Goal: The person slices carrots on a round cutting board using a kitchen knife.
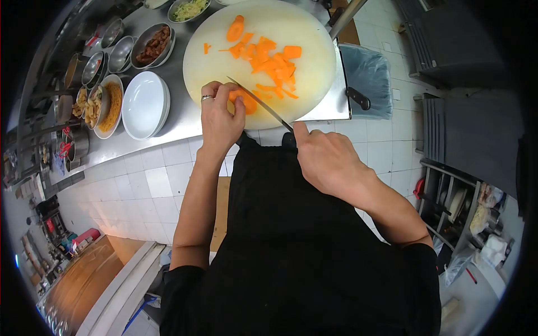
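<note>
My left hand (219, 115), a ring on one finger, grips a carrot piece (243, 102) near the front left of the round white cutting board (207, 73). In my right hand (325, 157) is a knife (262, 104), its handle hidden by my fingers. The blade slants from my right hand up and left, lying across the carrot close to my left fingertips. Carrot slices (274, 66) are heaped loosely on the board, some of them thin strips. Farther back lies another carrot chunk (236, 28).
Left of the board stand stacked white plates (143, 106), a bowl of reddish-brown meat (154, 46) and a plate of orange crumbs (114, 106). A bowl of shredded greens (189, 9) is at the back. Right of the counter, a black-handled tool (358, 98) sits by a lined bin (370, 67).
</note>
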The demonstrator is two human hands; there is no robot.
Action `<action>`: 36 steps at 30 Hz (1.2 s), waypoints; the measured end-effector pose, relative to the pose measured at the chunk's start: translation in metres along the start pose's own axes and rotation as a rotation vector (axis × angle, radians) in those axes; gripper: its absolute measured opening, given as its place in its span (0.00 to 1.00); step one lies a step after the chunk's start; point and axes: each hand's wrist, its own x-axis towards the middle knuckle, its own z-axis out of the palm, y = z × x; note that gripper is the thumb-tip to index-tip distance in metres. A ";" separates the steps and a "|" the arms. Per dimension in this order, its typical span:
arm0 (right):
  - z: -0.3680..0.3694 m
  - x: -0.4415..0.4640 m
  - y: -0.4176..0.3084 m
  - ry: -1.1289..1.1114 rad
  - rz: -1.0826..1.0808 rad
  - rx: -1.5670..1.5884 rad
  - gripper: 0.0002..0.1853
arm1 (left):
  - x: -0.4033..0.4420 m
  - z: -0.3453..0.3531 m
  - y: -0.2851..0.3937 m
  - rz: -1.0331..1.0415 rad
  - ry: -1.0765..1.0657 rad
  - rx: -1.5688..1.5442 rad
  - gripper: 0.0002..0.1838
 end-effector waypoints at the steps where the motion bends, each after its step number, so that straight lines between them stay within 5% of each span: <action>1: -0.001 -0.001 0.000 0.005 -0.021 -0.007 0.13 | 0.000 0.001 -0.002 0.010 -0.029 -0.023 0.12; 19: -0.014 0.008 0.001 -0.148 -0.011 0.068 0.10 | -0.001 0.000 0.000 -0.012 -0.034 -0.040 0.13; 26: 0.034 0.042 0.018 -0.080 0.037 0.166 0.11 | 0.004 -0.001 0.001 -0.021 -0.031 -0.010 0.13; 29: 0.022 0.037 0.025 -0.133 0.138 0.228 0.13 | 0.012 -0.011 0.000 0.207 0.043 0.147 0.13; 32: 0.013 0.024 0.024 -0.079 0.267 0.231 0.14 | 0.019 -0.021 -0.018 0.337 -0.181 0.090 0.14; 36: 0.025 0.006 0.004 -0.075 0.273 0.173 0.15 | 0.016 -0.036 -0.013 -0.092 -0.317 0.104 0.14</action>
